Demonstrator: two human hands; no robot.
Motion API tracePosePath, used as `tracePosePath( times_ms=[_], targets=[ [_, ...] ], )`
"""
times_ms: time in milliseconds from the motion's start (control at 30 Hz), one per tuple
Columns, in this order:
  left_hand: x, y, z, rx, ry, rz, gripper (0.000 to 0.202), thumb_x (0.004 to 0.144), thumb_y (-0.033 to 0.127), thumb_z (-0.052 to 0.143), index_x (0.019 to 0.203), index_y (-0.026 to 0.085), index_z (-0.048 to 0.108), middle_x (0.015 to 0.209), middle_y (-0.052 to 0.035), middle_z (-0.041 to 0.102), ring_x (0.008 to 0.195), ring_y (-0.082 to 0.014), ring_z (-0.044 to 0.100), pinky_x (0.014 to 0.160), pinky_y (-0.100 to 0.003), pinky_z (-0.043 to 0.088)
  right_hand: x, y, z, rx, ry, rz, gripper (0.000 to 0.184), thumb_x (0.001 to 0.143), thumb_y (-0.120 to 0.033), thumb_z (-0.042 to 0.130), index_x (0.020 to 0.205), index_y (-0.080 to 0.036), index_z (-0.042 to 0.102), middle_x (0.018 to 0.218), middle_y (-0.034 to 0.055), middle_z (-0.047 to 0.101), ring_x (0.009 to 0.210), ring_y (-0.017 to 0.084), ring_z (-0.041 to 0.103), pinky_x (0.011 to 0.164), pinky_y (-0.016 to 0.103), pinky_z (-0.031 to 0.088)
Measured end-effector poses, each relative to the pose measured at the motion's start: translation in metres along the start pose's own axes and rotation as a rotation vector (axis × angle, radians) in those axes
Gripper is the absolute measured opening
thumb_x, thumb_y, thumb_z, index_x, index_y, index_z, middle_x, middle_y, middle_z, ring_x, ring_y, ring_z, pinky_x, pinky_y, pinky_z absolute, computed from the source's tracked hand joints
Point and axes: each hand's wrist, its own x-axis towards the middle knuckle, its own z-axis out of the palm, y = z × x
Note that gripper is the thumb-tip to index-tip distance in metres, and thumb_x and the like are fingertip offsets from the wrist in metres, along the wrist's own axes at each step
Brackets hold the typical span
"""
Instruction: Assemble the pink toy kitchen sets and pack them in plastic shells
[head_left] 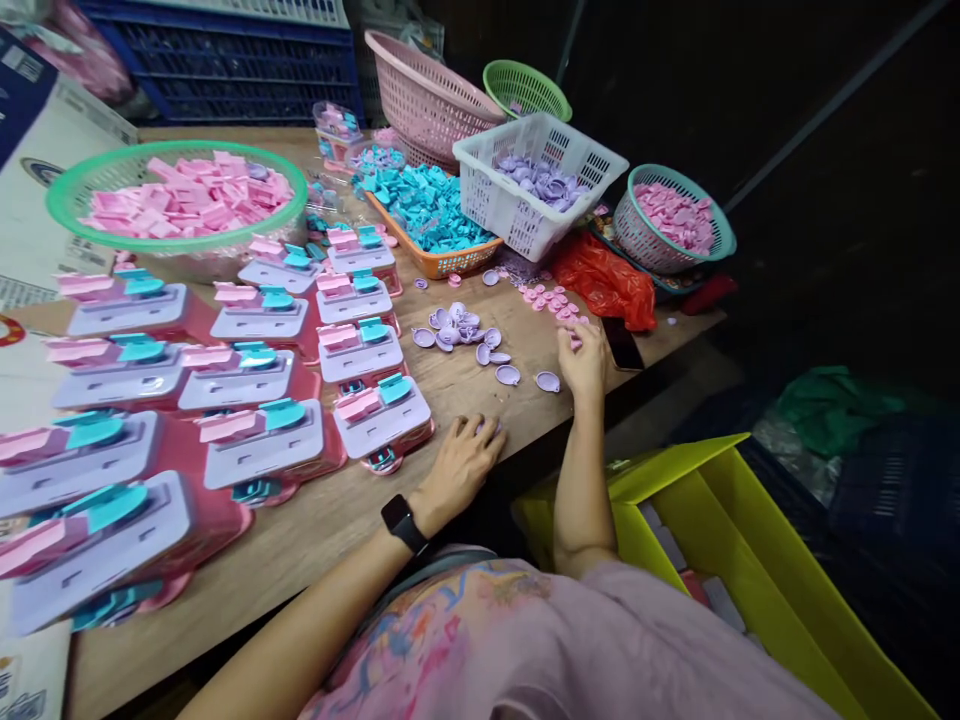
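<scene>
My left hand [463, 462], a black watch on its wrist, rests on the tabletop near the front edge. Its fingers are curled over a lilac plastic piece, of which only slivers show at the fingertips. Further right, my right hand [585, 360] pinches a small pink plastic piece [576, 342], largely covered by the fingers. Just beyond it lie several loose pink pieces [551, 300]. Between the hands sit single lilac oval cups [547, 382], and a small heap of lilac cups [456, 326] lies farther back.
Rows of lilac-topped pink toy boxes [266, 440] fill the table's left. Behind are a green basket [60, 200] of pink parts, an orange tray [442, 265] of blue parts and a white basket [480, 170] of lilac parts. A phone [624, 345] and yellow bin [690, 465] are at right.
</scene>
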Motion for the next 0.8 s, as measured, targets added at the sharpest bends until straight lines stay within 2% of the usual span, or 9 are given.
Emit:
tracePosePath(
  times_ms=[133, 200, 267, 333, 400, 467, 567, 667, 800],
  targets=[
    [-0.003, -0.014, 0.004, -0.049, -0.021, -0.118, 0.040, 0.096, 0.007, 0.044, 0.133, 0.013, 0.059, 0.128, -0.0146, 0.064, 0.111, -0.0298, 0.057, 0.091, -0.044, 0.051, -0.048, 0.019, -0.015, -0.109, -0.175, 0.142, 0.032, 0.089, -0.035, 0.060, 0.103, -0.012, 0.078, 0.100, 0.0166, 0.073, 0.086, 0.027, 0.065, 0.093, 0.045, 0.052],
    [-0.005, -0.018, 0.003, -0.136, -0.010, -0.190, 0.041, 0.092, 0.004, 0.044, 0.129, 0.014, 0.060, 0.123, -0.0138, 0.065, 0.109, -0.0289, 0.057, 0.088, -0.041, 0.052, -0.056, 0.021, -0.012, -0.104, -0.270, 0.174, 0.034, 0.086, -0.036, 0.063, 0.105, -0.012, 0.078, 0.099, 0.0156, 0.072, 0.076, 0.024, 0.063, 0.086, 0.042, 0.053],
    [-0.008, -0.017, 0.001, -0.275, 0.028, -0.271, 0.035, 0.090, 0.003, 0.045, 0.118, 0.015, 0.064, 0.116, -0.0130, 0.066, 0.105, -0.0273, 0.060, 0.086, -0.038, 0.053, -0.057, 0.018, -0.010, -0.105, -0.337, 0.170, 0.027, 0.082, -0.031, 0.062, 0.098, -0.014, 0.077, 0.094, 0.0135, 0.071, 0.074, 0.023, 0.062, 0.084, 0.041, 0.053],
    [-0.011, -0.011, -0.004, -0.472, 0.117, -0.374, 0.032, 0.088, 0.002, 0.046, 0.108, 0.016, 0.066, 0.107, -0.0112, 0.068, 0.101, -0.0246, 0.063, 0.087, -0.036, 0.052, -0.057, 0.010, -0.009, -0.079, -0.329, 0.139, 0.019, 0.079, -0.027, 0.060, 0.087, -0.017, 0.075, 0.087, 0.0117, 0.070, 0.077, 0.025, 0.063, 0.085, 0.042, 0.053],
    [-0.016, -0.003, -0.011, -0.746, 0.206, -0.502, 0.033, 0.085, 0.001, 0.045, 0.105, 0.016, 0.066, 0.098, -0.0076, 0.067, 0.090, -0.0199, 0.065, 0.083, -0.032, 0.052, -0.059, -0.006, -0.009, 0.046, -0.252, 0.110, 0.015, 0.079, -0.029, 0.061, 0.082, -0.019, 0.072, 0.086, 0.0105, 0.071, 0.078, 0.025, 0.065, 0.084, 0.043, 0.054],
    [-0.024, 0.002, -0.023, -1.085, 0.213, -0.618, 0.037, 0.083, 0.001, 0.041, 0.106, 0.016, 0.065, 0.088, -0.0031, 0.064, 0.073, -0.0142, 0.063, 0.070, -0.026, 0.050, -0.061, -0.032, -0.008, 0.310, -0.228, 0.130, 0.019, 0.081, -0.037, 0.067, 0.088, -0.020, 0.069, 0.086, 0.0081, 0.071, 0.075, 0.023, 0.067, 0.076, 0.039, 0.056],
    [-0.043, 0.000, -0.050, -1.354, 0.281, -0.689, 0.032, 0.084, 0.009, 0.039, 0.101, 0.016, 0.065, 0.080, 0.0001, 0.058, 0.063, -0.0107, 0.054, 0.060, -0.022, 0.043, -0.067, -0.090, -0.003, 0.733, -0.409, 0.236, 0.039, 0.077, -0.044, 0.079, 0.103, -0.023, 0.061, 0.084, 0.0023, 0.071, 0.065, 0.018, 0.068, 0.059, 0.030, 0.056],
    [-0.073, -0.012, -0.088, -1.293, 0.525, -0.732, 0.020, 0.088, 0.019, 0.046, 0.097, 0.018, 0.063, 0.084, 0.0003, 0.057, 0.072, -0.0116, 0.051, 0.066, -0.022, 0.042, -0.072, -0.163, 0.008, 0.943, -0.706, 0.241, 0.052, 0.072, -0.041, 0.085, 0.110, -0.025, 0.054, 0.078, -0.0030, 0.069, 0.055, 0.014, 0.064, 0.051, 0.025, 0.054],
    [-0.119, -0.040, -0.135, -1.169, 0.775, -0.852, 0.018, 0.090, 0.036, 0.061, 0.099, 0.020, 0.059, 0.074, 0.0039, 0.053, 0.064, -0.0106, 0.046, 0.061, -0.022, 0.040, -0.071, -0.253, 0.035, 1.016, -0.959, 0.166, 0.042, 0.072, -0.034, 0.082, 0.101, -0.026, 0.053, 0.068, -0.0071, 0.064, 0.049, 0.011, 0.061, 0.045, 0.022, 0.049]
  ],
)
